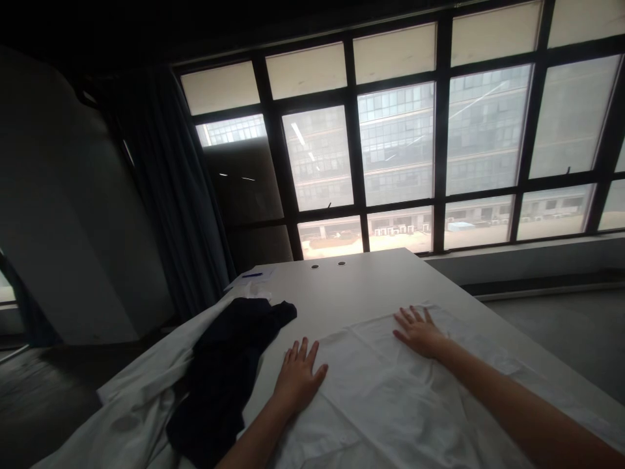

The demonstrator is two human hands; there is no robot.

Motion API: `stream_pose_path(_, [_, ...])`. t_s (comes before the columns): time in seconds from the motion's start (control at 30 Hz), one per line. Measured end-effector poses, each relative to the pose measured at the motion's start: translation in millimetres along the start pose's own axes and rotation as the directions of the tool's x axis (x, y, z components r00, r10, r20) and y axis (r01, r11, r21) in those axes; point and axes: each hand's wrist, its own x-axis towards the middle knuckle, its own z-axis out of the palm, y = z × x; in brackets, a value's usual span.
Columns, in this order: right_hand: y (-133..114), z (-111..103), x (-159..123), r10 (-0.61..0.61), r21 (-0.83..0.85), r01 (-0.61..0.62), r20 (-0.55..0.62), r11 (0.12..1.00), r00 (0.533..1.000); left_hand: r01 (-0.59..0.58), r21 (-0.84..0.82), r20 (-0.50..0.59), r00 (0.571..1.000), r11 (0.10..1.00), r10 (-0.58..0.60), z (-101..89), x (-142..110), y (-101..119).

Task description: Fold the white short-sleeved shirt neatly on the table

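Observation:
A white cloth (pixel 385 391) lies spread flat on a white table (pixel 371 277) in front of me. My left hand (pixel 297 376) rests palm down on the cloth's left edge, fingers stretched out. My right hand (pixel 418 331) lies flat near the cloth's far edge, fingers spread. Neither hand holds anything. To the left of my left hand a dark garment (pixel 229 371) lies crumpled on top of another white fabric (pixel 146 391).
A sheet of paper with a blue pen (pixel 252 275) lies at the table's far left corner. Two round cable holes (pixel 328 264) sit near the far edge. A big window (pixel 400 143) and a dark curtain (pixel 180 195) stand behind the table.

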Motion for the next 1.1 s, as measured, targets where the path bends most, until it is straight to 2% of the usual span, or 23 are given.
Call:
stream_pose_path(0.07, [20.7, -1.5, -15.3, 0.089, -0.086, -0.107, -0.192, 0.991, 0.977, 0.001, 0.005, -0.001, 1.0, 1.0, -0.001, -2.1, 0.5, 0.0])
stream_pose_path(0.13, [26.4, 0.9, -38.1, 0.089, -0.117, -0.128, -0.29, 0.985, 0.953, 0.002, 0.003, 0.001, 1.0, 1.0, -0.002, -6.5, 0.6, 0.7])
stream_pose_path(0.2, [22.4, 6.6, -66.5, 0.019, -0.075, -0.037, -0.228, 0.997, 0.974, 0.0, 0.005, -0.007, 1.0, 1.0, 0.0, -13.1, -1.8, 5.3])
stream_pose_path(0.27, [16.4, 14.2, -96.7, -0.069, 0.006, 0.07, -0.126, 0.997, 0.99, 0.005, 0.027, -0.062, 0.998, 1.0, -0.003, -19.7, -9.5, 16.4])
stream_pose_path(0.37, [15.0, 25.2, -133.4, -0.14, 0.075, 0.144, -0.05, 0.987, 0.989, 0.007, 0.046, -0.156, 0.988, 0.999, 0.001, -22.0, -34.8, 40.9])
stream_pose_path(0.4, [16.9, 27.9, -141.2, -0.148, 0.082, 0.152, -0.045, 0.985, 0.988, -0.009, 0.028, -0.136, 0.991, 1.0, 0.013, -19.7, -46.4, 47.9])
stream_pose_path(0.47, [21.8, 31.6, -150.0, -0.14, 0.076, 0.144, -0.052, 0.987, 0.989, -0.071, -0.041, 0.007, 0.997, 0.997, 0.071, -11.6, -71.6, 55.0])
stream_pose_path(0.5, [24.0, 32.9, -151.6, -0.122, 0.067, 0.126, -0.058, 0.99, 0.991, -0.107, -0.076, 0.084, 0.99, 0.991, 0.113, -6.8, -83.9, 54.0])
stream_pose_path(0.57, [27.1, 35.4, -151.8, -0.073, 0.05, 0.077, -0.066, 0.996, 0.995, -0.137, -0.097, 0.151, 0.977, 0.986, 0.15, 1.5, -105.3, 43.8])
stream_pose_path(0.67, [28.6, 39.3, -148.9, -0.035, 0.041, 0.038, -0.077, 0.998, 0.996, -0.041, -0.073, 0.13, 0.99, 0.997, 0.05, 5.4, -124.9, 21.1])
stream_pose_path(0.73, [28.7, 40.9, -145.4, -0.04, 0.049, 0.044, -0.09, 0.998, 0.995, 0.014, -0.072, 0.129, 0.992, 0.997, -0.005, 2.4, -127.7, 10.7])
stream_pose_path(0.87, [27.4, 37.1, -127.6, 0.006, 0.066, -0.001, -0.089, 0.998, 0.996, 0.034, -0.061, 0.091, 0.995, 0.998, -0.029, -6.6, -105.8, 5.0])
stream_pose_path(0.97, [25.7, 28.4, -103.2, 0.075, 0.075, -0.071, -0.053, 0.995, 0.996, 0.025, -0.066, 0.068, 0.997, 0.998, -0.02, -11.6, -67.4, 0.6])
stream_pose_path(1.1, [24.2, 14.9, -66.0, 0.162, 0.065, -0.161, -0.012, 0.985, 0.987, -0.066, -0.089, 0.031, 0.997, 0.994, 0.069, -16.4, -8.3, -12.7])
